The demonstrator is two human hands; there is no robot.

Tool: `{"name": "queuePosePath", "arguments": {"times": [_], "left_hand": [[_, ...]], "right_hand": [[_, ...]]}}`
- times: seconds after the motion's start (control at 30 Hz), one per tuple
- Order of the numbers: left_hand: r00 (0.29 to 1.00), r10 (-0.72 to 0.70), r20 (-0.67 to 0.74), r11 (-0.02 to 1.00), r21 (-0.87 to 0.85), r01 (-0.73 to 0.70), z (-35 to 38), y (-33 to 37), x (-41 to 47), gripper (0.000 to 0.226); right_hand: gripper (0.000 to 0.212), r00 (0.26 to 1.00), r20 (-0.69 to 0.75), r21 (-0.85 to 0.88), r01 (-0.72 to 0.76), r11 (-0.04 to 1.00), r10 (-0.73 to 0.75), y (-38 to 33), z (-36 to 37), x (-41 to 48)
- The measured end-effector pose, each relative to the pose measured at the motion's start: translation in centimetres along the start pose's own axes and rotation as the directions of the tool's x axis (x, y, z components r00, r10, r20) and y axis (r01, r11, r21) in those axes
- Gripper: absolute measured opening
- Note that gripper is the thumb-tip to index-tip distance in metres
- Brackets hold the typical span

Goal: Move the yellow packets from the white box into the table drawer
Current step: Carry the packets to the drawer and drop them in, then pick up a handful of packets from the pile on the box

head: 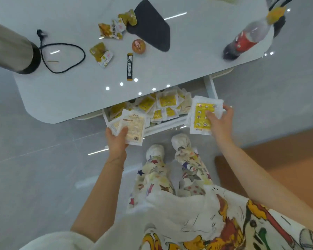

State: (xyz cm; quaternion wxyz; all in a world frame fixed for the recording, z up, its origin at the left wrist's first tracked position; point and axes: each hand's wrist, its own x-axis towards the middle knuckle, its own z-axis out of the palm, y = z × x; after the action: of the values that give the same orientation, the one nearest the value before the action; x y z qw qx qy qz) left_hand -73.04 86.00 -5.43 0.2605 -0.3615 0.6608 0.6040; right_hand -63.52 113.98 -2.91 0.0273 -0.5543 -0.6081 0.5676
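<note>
The table drawer (pixel 163 125) stands pulled out under the white table's front edge, heaped with several yellow packets (pixel 165 102). My left hand (pixel 117 139) grips a small stack of packets (pixel 133 126), pale backs up, over the drawer's left front corner. My right hand (pixel 220 120) holds another stack (pixel 201 116), yellow face up, just off the drawer's right end. The white box is not in view.
On the white table (pixel 70 98) lie a steel flask (pixel 9 49) with a black cord (pixel 61 56), snack wrappers (pixel 112 28), a black stick sachet (pixel 129 66), a dark pad (pixel 152 26) and a cola bottle (pixel 246 38). My feet (pixel 168 147) stand below the drawer. A brown mat (pixel 287 168) lies at right.
</note>
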Motion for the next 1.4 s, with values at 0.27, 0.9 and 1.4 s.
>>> {"name": "queuePosePath", "arguments": {"times": [0.27, 0.9, 1.4], "left_hand": [[0.994, -0.081, -0.080, 0.991, -0.109, 0.072, 3.7, -8.3, 17.9, 0.046], [0.880, 0.462, -0.111, 0.789, 0.505, -0.351, 2.8, -7.0, 13.8, 0.049], [0.775, 0.615, -0.143, 0.505, 0.826, -0.249, -13.0, 3.5, -11.9, 0.070]], "right_hand": [[0.052, 0.999, -0.023, -0.048, -0.027, 0.998, 0.026, 10.2, 10.1, 18.4], [0.065, 0.804, 0.496, -0.702, 0.594, 0.393, -0.328, 6.8, 11.9, 17.2], [0.079, 0.223, 0.910, -0.324, 0.909, -0.264, -0.348, -16.6, 10.1, -10.8]]}}
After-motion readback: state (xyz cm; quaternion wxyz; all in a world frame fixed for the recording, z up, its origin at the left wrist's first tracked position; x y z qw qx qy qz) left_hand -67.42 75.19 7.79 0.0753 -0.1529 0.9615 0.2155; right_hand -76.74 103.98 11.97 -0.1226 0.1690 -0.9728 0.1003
